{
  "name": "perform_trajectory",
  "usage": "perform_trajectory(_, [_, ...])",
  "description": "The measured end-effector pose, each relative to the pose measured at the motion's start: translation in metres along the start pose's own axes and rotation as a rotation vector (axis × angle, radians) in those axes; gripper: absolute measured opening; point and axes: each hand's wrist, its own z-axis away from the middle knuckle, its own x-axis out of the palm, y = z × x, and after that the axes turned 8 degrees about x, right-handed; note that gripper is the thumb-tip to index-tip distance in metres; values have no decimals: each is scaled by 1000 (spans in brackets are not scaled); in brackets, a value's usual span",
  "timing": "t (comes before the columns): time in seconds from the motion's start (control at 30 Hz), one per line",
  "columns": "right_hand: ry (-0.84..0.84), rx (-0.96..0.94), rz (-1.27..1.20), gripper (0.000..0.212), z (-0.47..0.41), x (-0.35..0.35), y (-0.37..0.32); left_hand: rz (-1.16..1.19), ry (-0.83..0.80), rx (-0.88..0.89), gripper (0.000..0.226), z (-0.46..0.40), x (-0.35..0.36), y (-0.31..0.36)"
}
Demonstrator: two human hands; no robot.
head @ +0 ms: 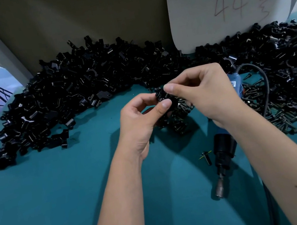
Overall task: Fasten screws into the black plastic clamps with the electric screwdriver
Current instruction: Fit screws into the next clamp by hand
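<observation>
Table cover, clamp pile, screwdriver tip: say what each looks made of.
Table cover: matte teal, probably cloth or felt; no glare.
Clamp pile: glossy black plastic with sharp glints.
Screwdriver tip: dull grey metal, by its sheen; the body above looks like black plastic.

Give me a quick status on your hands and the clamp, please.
Left hand and right hand both grip one black clamp. Electric screwdriver lies idle on table. Nothing in the way.

2 bare forearms, left hand (141,119), right hand (207,90), no sleeves
</observation>
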Motion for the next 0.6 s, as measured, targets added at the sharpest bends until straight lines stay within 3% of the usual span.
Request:
perform_trajectory(0.47, [24,-107,115,12,2,6,1,-34,43,14,29,-3,1,-5])
perform_trajectory(0.6, [-78,56,-27,38,0,0,-4,-27,69,18,30,-3,-1,-2])
